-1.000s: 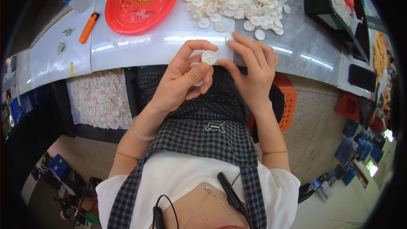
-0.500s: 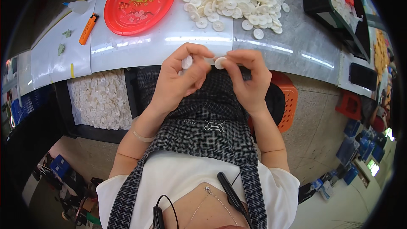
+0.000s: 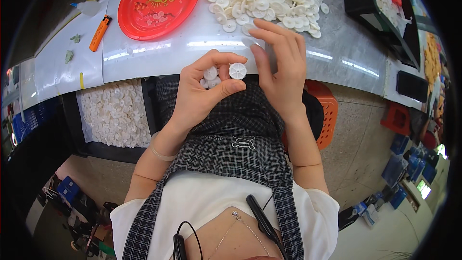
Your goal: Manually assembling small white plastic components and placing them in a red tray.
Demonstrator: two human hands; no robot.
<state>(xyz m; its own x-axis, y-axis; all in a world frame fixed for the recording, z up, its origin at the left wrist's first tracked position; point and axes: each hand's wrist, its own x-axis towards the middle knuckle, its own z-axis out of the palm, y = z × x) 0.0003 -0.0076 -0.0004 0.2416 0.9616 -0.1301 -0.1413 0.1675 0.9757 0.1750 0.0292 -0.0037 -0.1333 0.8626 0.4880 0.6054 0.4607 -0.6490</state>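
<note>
My left hand (image 3: 204, 77) pinches a white plastic gear (image 3: 237, 71) upright between thumb and forefinger, its toothed rim and spokes showing. Several more white gears (image 3: 210, 73) are tucked in that palm behind the curled fingers. My right hand (image 3: 281, 62) is raised over the table's near side, thumb and fingers apart, with its fingertips by a loose gear (image 3: 248, 29) at the near edge of a large pile of white gears (image 3: 262, 2). A slight blur softens the right fingertips.
Left of the pile lies a red round tray (image 3: 139, 26), then an orange cutter (image 3: 100, 33) and a small white bottle (image 3: 88, 7). A black bin of white pieces (image 3: 113, 115) sits below the table edge at left. A black crate (image 3: 380, 19) and phone (image 3: 412, 86) are at right.
My hands have parted. The right has moved up and away toward the pile, releasing the gear it held; the left now shows a gear at its fingertips.
</note>
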